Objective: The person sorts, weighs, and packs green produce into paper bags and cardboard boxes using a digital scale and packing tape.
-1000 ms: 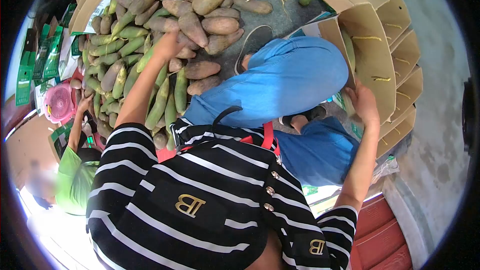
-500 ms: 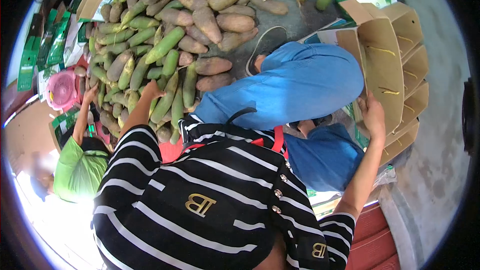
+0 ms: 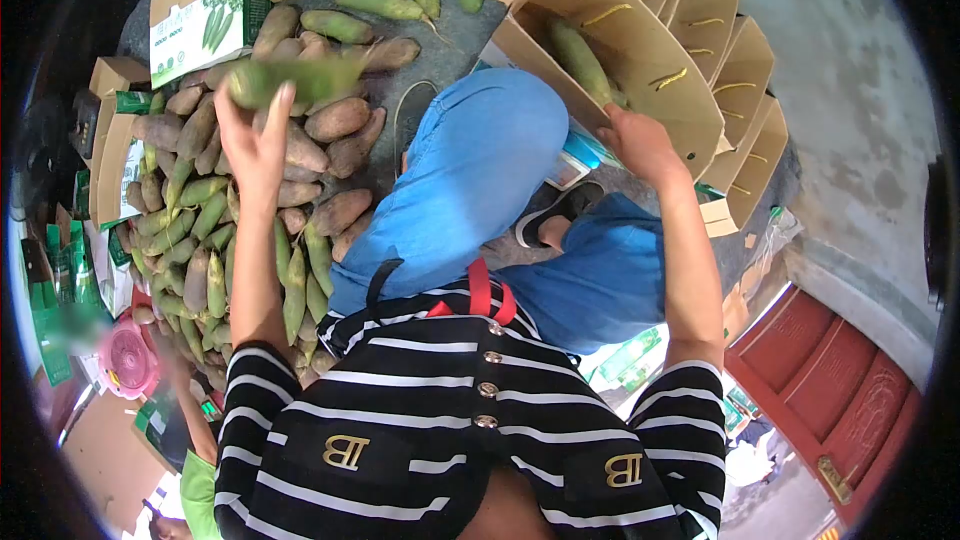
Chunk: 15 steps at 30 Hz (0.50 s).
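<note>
My left hand [image 3: 255, 140] is closed around a long green radish [image 3: 300, 80], held above the pile and smeared by motion. Under and behind it lie brown-pink root vegetables [image 3: 340, 118] and more green radishes [image 3: 295, 290]. To the right, my right hand [image 3: 645, 145] grips the near edge of an open cardboard box [image 3: 650, 55], its fingers curled over the rim and partly hidden. Inside that box, close to my right fingertips, rests a green radish [image 3: 580, 55].
Several more open boxes [image 3: 745, 90] with yellow cord handles stand behind the first. A printed box [image 3: 205, 30] sits at the upper left. A pink plastic basket [image 3: 130, 360] and another person's arm [image 3: 195, 410] are at lower left. A red door [image 3: 830, 390] is at right.
My left hand has come up out of the pile with a green radish. My view has turned toward the boxes, and a radish now shows inside one. My right hand stays at the box.
</note>
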### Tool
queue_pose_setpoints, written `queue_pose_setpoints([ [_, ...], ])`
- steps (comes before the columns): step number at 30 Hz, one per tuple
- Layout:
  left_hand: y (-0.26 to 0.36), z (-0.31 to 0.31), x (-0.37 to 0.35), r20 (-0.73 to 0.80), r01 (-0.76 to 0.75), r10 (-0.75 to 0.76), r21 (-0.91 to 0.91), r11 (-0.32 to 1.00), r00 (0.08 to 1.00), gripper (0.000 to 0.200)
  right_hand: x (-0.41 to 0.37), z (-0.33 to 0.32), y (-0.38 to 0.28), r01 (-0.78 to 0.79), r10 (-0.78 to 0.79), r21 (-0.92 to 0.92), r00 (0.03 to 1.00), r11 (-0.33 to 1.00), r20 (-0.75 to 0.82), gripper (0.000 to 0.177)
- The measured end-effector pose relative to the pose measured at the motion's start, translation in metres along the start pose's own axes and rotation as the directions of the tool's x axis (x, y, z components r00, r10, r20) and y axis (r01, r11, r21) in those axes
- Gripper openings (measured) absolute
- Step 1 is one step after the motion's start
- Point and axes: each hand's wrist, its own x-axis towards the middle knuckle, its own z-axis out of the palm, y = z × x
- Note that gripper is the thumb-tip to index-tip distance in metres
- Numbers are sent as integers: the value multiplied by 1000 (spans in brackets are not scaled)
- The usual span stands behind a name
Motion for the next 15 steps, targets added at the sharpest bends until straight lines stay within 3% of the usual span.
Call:
queue_pose_setpoints([
  [1,23,19,16,-71,-60,50,-148,987,996,45,-1,0,0,4,-4,-2,1000,1000,-4,29],
  [3,81,56,36,-40,-3,-16,-437,900,999,46,-2,-2,0,18,-18,-8,1000,1000,-12,29],
  [5,112,88,42,37,-10,27,-419,908,999,47,0,0,2,25,-26,-9,1000,1000,-16,28],
  [7,105,108,41,281,65,69,-442,895,957,49,2,1,2,35,-35,-5,999,999,-23,28],
  [8,86,120,34,257,61,95,-538,841,962,48,1,0,1,36,-36,1,999,999,-30,27],
  [10,56,102,15,378,166,-41,-305,938,925,41,-1,1,2,36,-36,10,999,999,-34,27],
  [12,3,77,-14,406,99,-76,-37,994,911,41,0,0,3,49,-49,5,999,999,-20,26],
  [13,-34,60,-34,468,70,-141,165,984,873,41,0,0,5,45,-44,15,998,999,-41,26],
  [14,-58,37,-55,502,-86,-104,340,936,859,42,0,-1,8,43,-41,24,997,999,-60,27],
  [15,-92,12,-82,527,-15,-312,525,851,790,44,0,-1,8,44,-41,33,996,998,-79,27],
])
